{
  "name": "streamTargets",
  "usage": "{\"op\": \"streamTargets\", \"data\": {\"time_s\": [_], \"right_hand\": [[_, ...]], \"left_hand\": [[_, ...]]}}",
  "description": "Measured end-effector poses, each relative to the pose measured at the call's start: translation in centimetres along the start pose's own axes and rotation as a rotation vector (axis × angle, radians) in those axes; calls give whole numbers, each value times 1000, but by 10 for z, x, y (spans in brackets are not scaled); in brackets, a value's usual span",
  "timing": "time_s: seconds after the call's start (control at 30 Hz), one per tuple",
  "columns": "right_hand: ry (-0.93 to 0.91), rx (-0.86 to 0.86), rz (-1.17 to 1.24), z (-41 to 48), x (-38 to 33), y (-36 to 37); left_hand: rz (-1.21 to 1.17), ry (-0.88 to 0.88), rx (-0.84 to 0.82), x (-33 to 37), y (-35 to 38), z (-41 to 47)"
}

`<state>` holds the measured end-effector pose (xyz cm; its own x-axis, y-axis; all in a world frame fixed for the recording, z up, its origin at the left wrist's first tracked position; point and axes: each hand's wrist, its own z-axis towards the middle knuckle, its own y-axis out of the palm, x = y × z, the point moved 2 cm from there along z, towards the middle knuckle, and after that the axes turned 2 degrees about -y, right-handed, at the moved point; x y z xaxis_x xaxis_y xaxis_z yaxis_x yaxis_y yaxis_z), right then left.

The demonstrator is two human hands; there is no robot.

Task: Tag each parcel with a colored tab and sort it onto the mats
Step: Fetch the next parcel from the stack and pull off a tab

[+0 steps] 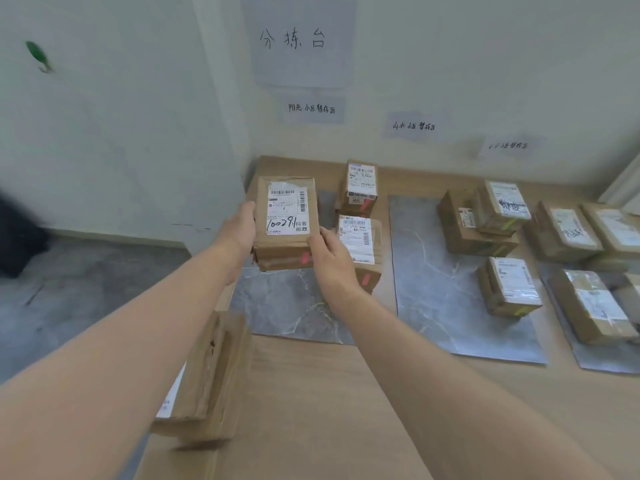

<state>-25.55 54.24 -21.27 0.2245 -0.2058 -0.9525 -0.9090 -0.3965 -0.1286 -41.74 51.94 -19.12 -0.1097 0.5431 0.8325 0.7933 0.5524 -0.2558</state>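
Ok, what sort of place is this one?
Likely a parcel sorting station: labelled brown cardboard parcels grouped on grey marbled mats, under handwritten paper zone signs on the wall.

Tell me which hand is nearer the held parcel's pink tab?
Right. The right hand grips the parcel beside the pink tab; the left hand holds the opposite edge.

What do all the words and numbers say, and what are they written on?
"分拣台": big paper sign on the wall.
"阳光小区暂存区": small wall sign under it.
"山水小区暂存区": next small sign to the right.
"100291", handwritten, and "抖音 邮政", printed: label of the held parcel.
Too blurred to read: rightmost wall sign.
Too small to read: labels on the other parcels.
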Motion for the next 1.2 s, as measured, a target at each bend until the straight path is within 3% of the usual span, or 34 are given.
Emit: {"op": "streamTargets", "data": {"time_s": [0.23,0.53,0.87,1.2], "right_hand": [[144,-56,40,52,51,16],[157,-64,23,79,116,44],[134,-39,100,83,142,47],[184,-134,-15,69,131,35]], "left_hand": [[87,-91,41,-20,26,58],[104,-282,42,-68,57,119],[221,-311,34,-83,78,130],[213,-248,53,-81,83,117]]}}
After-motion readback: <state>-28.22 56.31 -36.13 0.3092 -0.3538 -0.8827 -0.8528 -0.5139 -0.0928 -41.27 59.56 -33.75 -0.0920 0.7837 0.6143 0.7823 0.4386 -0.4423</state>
